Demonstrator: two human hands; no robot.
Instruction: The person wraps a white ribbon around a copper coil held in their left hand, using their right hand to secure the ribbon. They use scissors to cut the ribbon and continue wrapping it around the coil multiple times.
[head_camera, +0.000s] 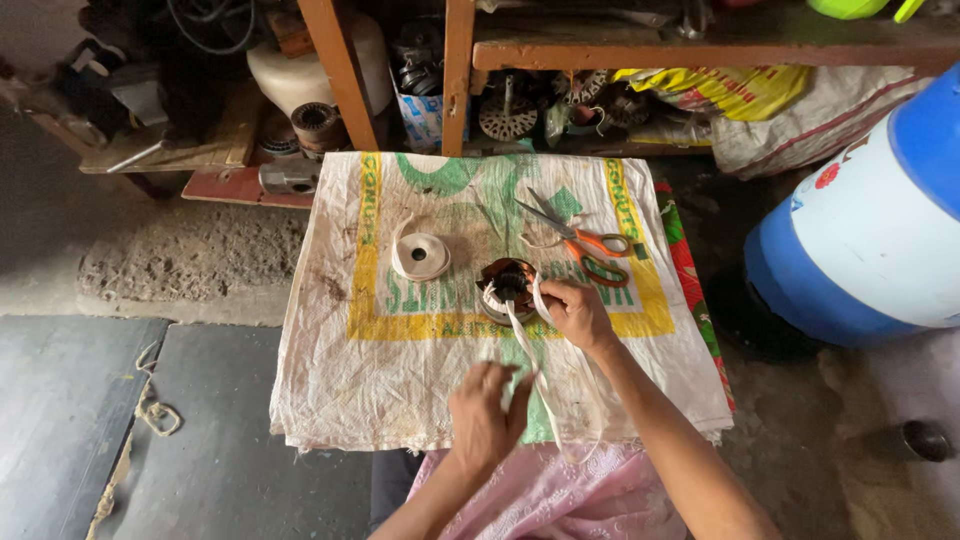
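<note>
While my right hand (575, 312) pinches the round coil (507, 288), my left hand (485, 415) grips the white tape (525, 350), which runs toward me from it.

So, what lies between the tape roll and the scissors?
In the head view, only bare sack between the tape roll and scissors; the coil sits lower.

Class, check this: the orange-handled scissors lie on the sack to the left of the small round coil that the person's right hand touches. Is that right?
Not quite. In the head view the scissors lie on the sack to the right of the coil, up beyond the right hand. The roll of white tape lies on the left.
</note>
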